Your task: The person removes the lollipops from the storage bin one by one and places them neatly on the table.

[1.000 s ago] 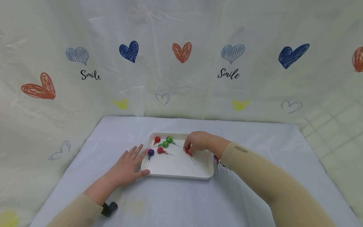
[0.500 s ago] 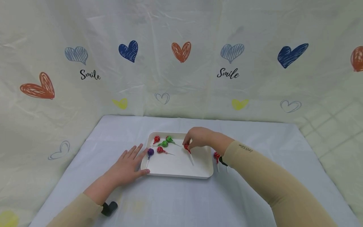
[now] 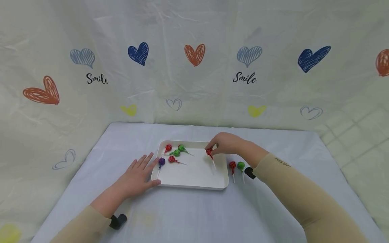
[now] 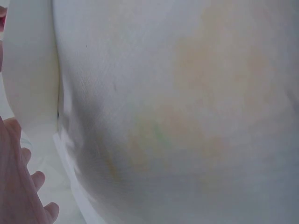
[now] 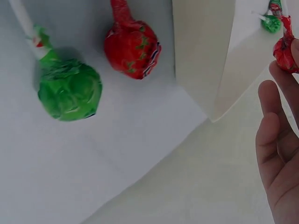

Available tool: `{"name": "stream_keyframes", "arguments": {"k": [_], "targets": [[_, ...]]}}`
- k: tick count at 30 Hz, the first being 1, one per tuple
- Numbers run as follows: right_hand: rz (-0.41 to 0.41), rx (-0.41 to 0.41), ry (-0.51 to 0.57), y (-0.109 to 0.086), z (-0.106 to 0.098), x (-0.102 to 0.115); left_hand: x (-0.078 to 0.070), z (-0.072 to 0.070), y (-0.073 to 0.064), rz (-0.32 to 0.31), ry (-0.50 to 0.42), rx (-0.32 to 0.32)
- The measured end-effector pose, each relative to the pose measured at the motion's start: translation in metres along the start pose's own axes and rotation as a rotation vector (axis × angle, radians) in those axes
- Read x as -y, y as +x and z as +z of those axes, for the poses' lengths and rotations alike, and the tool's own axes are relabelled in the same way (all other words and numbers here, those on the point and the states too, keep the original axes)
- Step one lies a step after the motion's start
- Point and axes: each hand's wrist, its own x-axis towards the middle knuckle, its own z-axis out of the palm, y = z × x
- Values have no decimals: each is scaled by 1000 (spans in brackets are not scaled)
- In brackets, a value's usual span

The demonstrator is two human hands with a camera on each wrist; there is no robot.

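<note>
My right hand (image 3: 226, 143) pinches a red-wrapped lollipop (image 3: 209, 152) by its head, over the right part of a white tray (image 3: 191, 175). Its white stick hangs down. The same held lollipop (image 5: 283, 53) shows at the edge of the right wrist view. My left hand (image 3: 138, 177) lies with spread fingers at the tray's left rim, thumb at the front corner. Inside the tray's left half lie a purple lollipop (image 3: 161, 162), two red ones and two green ones. In the left wrist view, only part of the left hand (image 4: 16, 182) shows beside the tray wall (image 4: 30, 70).
Just right of the tray, a red lollipop (image 3: 232, 164) and a green lollipop (image 3: 241, 165) lie side by side on the white tablecloth (image 3: 194, 216). Behind the table hangs a pale sheet (image 3: 212, 91) with printed hearts. Black straps show at both wrists.
My right hand has lifted the red lollipop and carried it rightward and toward the tray's back. The two lollipops beside the tray, partly covered earlier, now show fully. My left hand has stayed put.
</note>
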Motion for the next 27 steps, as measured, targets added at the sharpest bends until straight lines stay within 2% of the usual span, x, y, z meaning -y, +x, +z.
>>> {"name": "stream_keyframes", "arguments": {"k": [5,17,22,27], "targets": [[45,-34,55,-25,-4,-19,-1,-2,0,1,-5,3],[144,-83,109,-93,-5,-66,-2,-3,2,0,2,0],[179,-96,115,-108,-6,-75,-2,-4,1,-3,-3,8],[214,-73,145,-110,3,-83,-3,-4,0,-4,-6,12]]}}
